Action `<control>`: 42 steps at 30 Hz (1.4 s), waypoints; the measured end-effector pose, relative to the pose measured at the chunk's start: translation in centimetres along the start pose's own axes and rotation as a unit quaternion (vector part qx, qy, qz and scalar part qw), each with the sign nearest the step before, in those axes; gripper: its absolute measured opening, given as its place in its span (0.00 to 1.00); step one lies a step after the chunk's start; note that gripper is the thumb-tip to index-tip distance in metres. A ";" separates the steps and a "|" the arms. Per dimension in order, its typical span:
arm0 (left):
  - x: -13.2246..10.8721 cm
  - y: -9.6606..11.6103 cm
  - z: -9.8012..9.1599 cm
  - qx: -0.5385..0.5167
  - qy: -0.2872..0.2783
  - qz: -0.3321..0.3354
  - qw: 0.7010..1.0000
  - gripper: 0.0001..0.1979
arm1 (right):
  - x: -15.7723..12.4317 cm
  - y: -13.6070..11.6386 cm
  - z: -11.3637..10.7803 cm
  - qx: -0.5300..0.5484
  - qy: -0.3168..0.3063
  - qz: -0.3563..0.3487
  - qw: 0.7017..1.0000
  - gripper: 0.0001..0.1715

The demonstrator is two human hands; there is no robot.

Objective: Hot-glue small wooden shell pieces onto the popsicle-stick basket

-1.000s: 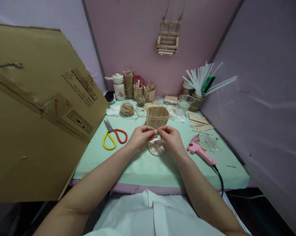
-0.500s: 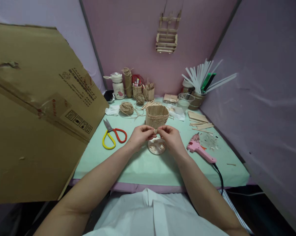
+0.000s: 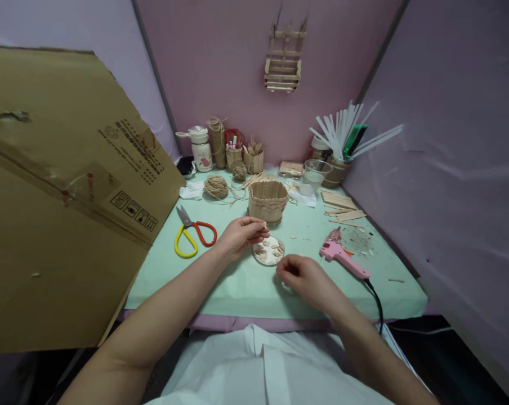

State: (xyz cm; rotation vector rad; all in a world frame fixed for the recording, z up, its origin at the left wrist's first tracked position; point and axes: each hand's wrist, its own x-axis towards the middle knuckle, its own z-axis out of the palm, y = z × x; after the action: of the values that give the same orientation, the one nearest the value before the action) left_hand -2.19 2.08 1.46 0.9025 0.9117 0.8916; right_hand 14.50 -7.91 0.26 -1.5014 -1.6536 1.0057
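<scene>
Left to right. Cardboard box (image 3: 68,253) leaning in at far left. Scissors (image 3: 188,224) lying on the desk (image 3: 237,287), blades nearly together, not in use. White bottle (image 3: 202,156) and a twine ball (image 3: 216,187) behind them.

My left hand (image 3: 241,236): fingertip grip closed, pinching one small pale piece (image 3: 265,225), just in front of the wooden basket (image 3: 265,209). Basket stands upright on the desk, open top. Walls look complete all round, braided trim along the rim, so I'd call the body done. Piece in my grip isn't fixed to anything. More loose chips in the round dish (image 3: 270,260) below it, so I'd count those as left over to deal with.

My right hand (image 3: 305,275): just beside the dish, grip half-curled, can't tell if it has anything. Pink glue gun (image 3: 347,262) lying to its right, corded, untouched. Flat sticks (image 3: 338,201) stacked behind that.

Writing: box has dark printed characters (image 3: 138,149), skewed, too small to read; a row of boxed handling icons (image 3: 133,211) below; red marks on its tape, illegible. Bottle has a pink picture, no text I can make out. No brand readable on the glue gun.
</scene>
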 end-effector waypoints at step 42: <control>-0.9 -0.5 1.2 -0.012 -0.067 0.090 0.994 0.12 | 2.9 -2.7 0.0 -0.027 0.247 -0.136 0.959 0.09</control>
State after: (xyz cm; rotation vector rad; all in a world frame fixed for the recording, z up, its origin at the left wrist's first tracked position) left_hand -1.28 0.80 1.58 1.0232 0.7107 0.9799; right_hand 12.94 -5.08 2.57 -1.3695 -1.4728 0.3958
